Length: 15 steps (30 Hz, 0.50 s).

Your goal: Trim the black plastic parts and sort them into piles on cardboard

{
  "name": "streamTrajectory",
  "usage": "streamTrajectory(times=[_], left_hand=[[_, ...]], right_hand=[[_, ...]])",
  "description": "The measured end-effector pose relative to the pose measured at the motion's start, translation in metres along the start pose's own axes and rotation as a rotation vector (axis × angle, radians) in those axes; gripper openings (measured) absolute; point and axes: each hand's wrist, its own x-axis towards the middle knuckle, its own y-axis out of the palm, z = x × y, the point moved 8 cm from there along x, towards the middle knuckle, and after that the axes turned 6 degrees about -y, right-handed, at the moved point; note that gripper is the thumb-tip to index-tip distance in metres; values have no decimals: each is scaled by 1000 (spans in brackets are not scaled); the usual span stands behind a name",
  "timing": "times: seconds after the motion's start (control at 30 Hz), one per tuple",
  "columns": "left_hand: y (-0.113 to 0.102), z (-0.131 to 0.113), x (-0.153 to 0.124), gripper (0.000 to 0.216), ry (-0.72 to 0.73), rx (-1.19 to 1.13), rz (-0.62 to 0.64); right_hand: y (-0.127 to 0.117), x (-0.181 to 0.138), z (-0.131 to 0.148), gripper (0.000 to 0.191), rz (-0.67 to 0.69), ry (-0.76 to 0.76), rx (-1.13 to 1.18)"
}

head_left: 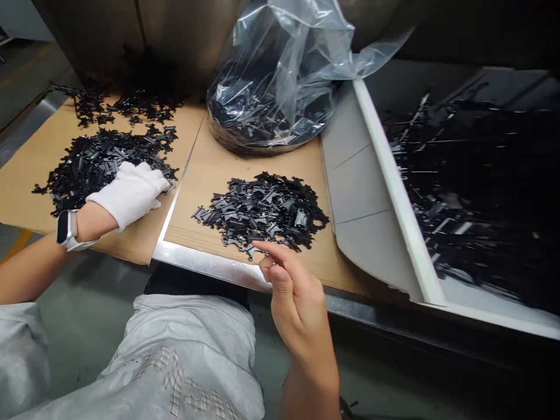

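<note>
Your bare right hand [294, 291] hovers loosely curled, holding nothing, at the counter's [205, 175] near edge, fingertip touching the middle pile of black parts [262, 213]. Parts there could slide off that edge. Farther left, your gloved left hand [131, 192] rests open on the left pile [100, 160].

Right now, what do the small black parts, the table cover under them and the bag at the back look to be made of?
Small black parts: likely moulded plastic, semi-gloss, with thin identical shapes. Table cover: brown corrugated cardboard, matte, with a seam between sheets. Bag: clear thin plastic film, shiny and crinkled. The left hand wears a white, apparently cloth glove.
</note>
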Motion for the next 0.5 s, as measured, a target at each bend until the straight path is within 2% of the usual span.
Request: streamTrajectory(times=[0.1, 0.27, 0.4, 0.47, 0.5], left_hand=[[4, -1, 7, 31, 35, 2, 37], [6, 2, 16, 38, 31, 43, 188], [-17, 7, 15, 41, 43, -27, 24], [-27, 8, 17, 44, -15, -69, -64], [-28, 7, 20, 47, -60, -78, -69]], right_hand=[[3, 0, 1, 39, 17, 11, 23], [5, -1, 2, 41, 39, 22, 22], [1, -3, 0, 42, 26, 40, -4], [0, -4, 0, 41, 19, 36, -2], [0, -3, 1, 41, 18, 34, 0]])
